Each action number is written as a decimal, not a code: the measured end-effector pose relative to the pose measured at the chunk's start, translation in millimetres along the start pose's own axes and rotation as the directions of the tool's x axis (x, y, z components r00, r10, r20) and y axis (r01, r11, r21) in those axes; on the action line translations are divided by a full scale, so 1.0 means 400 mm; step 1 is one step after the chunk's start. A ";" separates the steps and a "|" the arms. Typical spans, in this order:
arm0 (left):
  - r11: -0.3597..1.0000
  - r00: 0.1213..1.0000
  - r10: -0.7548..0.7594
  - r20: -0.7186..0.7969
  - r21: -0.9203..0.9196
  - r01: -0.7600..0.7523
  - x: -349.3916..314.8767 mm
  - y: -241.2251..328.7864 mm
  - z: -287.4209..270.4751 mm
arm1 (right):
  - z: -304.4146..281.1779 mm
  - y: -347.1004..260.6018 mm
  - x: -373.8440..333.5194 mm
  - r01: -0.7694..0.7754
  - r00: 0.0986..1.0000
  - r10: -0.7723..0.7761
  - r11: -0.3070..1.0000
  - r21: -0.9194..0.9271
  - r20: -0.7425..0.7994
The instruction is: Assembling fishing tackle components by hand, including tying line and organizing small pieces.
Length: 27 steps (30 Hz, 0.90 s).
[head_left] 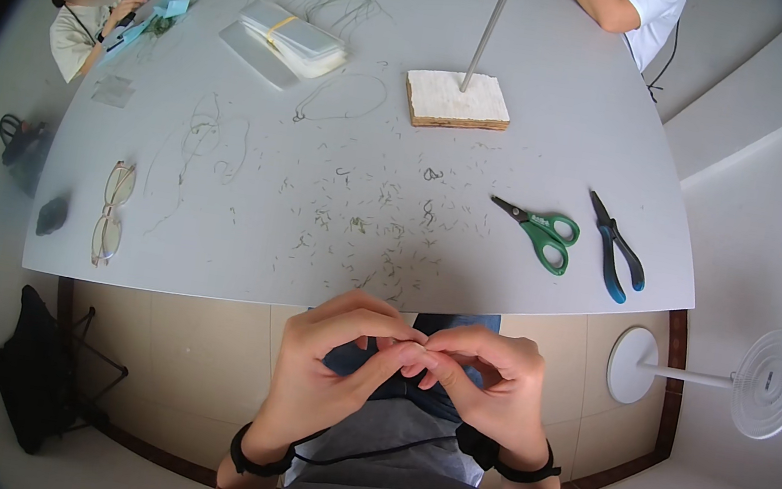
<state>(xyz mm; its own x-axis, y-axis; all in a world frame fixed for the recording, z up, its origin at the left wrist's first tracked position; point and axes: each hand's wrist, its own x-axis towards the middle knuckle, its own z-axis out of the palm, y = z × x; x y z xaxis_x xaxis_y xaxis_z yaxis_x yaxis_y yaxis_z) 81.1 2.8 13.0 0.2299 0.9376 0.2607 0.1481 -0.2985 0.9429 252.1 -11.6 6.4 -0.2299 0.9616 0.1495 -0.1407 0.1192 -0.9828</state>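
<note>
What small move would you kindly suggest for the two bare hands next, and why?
Perhaps bring the bare left hand and bare right hand forward over the smooth pale-grey table: their fingertips meet over the blue-clad lap, short of the table edge, and anything pinched there, too small to see, could easily drop away.

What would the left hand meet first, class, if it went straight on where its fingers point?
The left hand would most likely meet the right hand, which faces it, tip to tip; whether they already touch is hard to judge.
</note>
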 end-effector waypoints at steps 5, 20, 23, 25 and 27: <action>0.999 0.998 0.039 -0.041 0.007 -0.039 0.002 0.001 0.003 | 0.000 0.005 -0.002 0.030 0.999 -0.030 0.999 -0.023 -0.035; 0.999 0.994 -0.018 -0.110 0.036 0.022 -0.010 -0.001 0.009 | -0.001 0.018 0.000 0.046 0.997 -0.037 0.992 0.117 -0.075; 0.997 0.995 0.050 -0.090 0.069 -0.044 -0.007 -0.013 0.007 | -0.002 0.023 -0.001 0.052 0.996 -0.040 0.988 0.144 -0.086; 0.995 0.994 0.048 -0.095 0.091 -0.040 -0.005 -0.008 0.008 | 0.000 0.020 -0.001 0.021 0.994 -0.007 0.991 0.133 -0.105; 0.993 0.994 0.047 -0.101 0.115 -0.035 -0.006 -0.004 0.005 | 0.002 0.018 0.000 0.014 0.993 0.000 0.992 0.122 -0.114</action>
<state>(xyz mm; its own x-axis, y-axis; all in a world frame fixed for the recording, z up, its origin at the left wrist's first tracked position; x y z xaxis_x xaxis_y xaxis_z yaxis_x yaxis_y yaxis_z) 82.1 0.9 10.4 0.1383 0.9357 0.3244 0.2493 -0.3499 0.9030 250.2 -11.0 -0.7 -0.1183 0.9836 0.1364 -0.2606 0.1018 -0.9601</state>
